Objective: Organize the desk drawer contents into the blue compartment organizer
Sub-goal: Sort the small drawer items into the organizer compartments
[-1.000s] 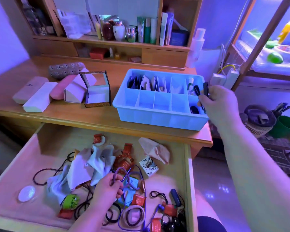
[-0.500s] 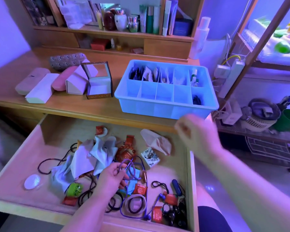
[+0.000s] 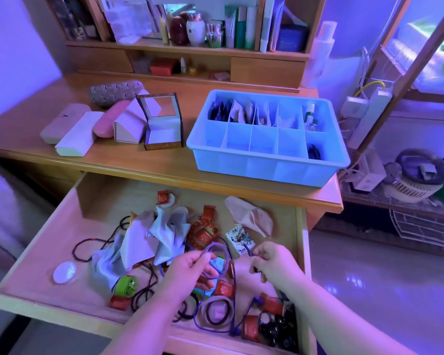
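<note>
Both hands are over the open drawer [image 3: 62, 226]: the left hand [image 3: 187, 270] pinches a loop of the purple earphone cord [image 3: 217, 248], and the right hand [image 3: 274, 262], just right of it, pinches the same cord at its far end. The rest of the cord trails down toward the drawer's near edge. The blue compartment organizer [image 3: 267, 165] sits on the tabletop [image 3: 113, 160], well beyond both hands.
</note>
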Tool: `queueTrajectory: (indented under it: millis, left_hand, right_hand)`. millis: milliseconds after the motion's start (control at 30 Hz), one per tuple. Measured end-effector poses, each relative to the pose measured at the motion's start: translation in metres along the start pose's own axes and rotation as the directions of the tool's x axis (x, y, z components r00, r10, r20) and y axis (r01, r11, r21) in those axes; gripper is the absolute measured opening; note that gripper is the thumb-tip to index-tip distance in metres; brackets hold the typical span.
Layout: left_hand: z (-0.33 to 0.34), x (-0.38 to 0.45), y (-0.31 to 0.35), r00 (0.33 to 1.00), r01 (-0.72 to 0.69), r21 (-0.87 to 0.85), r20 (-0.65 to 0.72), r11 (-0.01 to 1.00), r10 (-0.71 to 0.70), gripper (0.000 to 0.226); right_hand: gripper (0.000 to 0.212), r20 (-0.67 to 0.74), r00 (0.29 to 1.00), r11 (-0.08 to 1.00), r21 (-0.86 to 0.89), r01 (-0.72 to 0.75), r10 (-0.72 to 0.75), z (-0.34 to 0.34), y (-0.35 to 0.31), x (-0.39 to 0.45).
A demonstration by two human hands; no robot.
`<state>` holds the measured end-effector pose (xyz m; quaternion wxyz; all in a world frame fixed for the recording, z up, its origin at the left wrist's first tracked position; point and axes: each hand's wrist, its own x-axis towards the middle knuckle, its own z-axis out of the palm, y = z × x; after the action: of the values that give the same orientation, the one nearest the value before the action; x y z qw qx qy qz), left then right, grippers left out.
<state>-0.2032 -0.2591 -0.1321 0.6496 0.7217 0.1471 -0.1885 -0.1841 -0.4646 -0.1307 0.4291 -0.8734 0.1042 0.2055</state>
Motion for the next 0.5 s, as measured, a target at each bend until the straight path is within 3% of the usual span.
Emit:
queueTrajectory:
  millis: [67, 133, 233, 367, 433, 500]
  left_hand:
    - [0.004, -0.001, 0.0, 0.997, 0.009, 0.012, 0.071, 1.0, -0.01, 0.019]
    - [0.007, -0.003, 0.001, 0.993, 0.018, 0.039, 0.116, 0.999, -0.023, 0.019]
    - [0.008, -0.004, 0.001, 0.991, 0.023, 0.061, 0.128, 0.998, -0.031, 0.025]
    - [0.01, -0.007, 0.003, 0.991, -0.017, 0.092, 0.132, 0.996, 0.005, 0.027]
    - [0.01, -0.008, 0.005, 0.988, 0.015, 0.03, 0.155, 0.999, -0.02, 0.024]
    - [0.007, -0.007, 0.007, 0.989, 0.057, -0.063, 0.139, 0.996, -0.048, 0.024]
  right_hand:
    - [0.014, 0.04, 0.998, 0.943, 0.329, -0.058, 0.048, 0.001, -0.013, 0.0]
    - [0.014, 0.101, 0.994, 0.905, 0.418, -0.085, 0.047, 0.007, -0.026, -0.003]
    - [0.018, 0.151, 0.989, 0.915, 0.399, -0.059, -0.002, 0.019, -0.036, -0.011]
    - [0.018, 0.053, 0.979, 0.981, 0.013, 0.195, -0.196, 0.025, -0.041, -0.021]
    - [0.018, 0.007, 0.974, 0.973, 0.044, 0.226, -0.227, 0.013, -0.048, -0.022]
    - [0.021, -0.21, 0.943, 0.948, 0.135, 0.289, -0.257, -0.02, -0.061, -0.019]
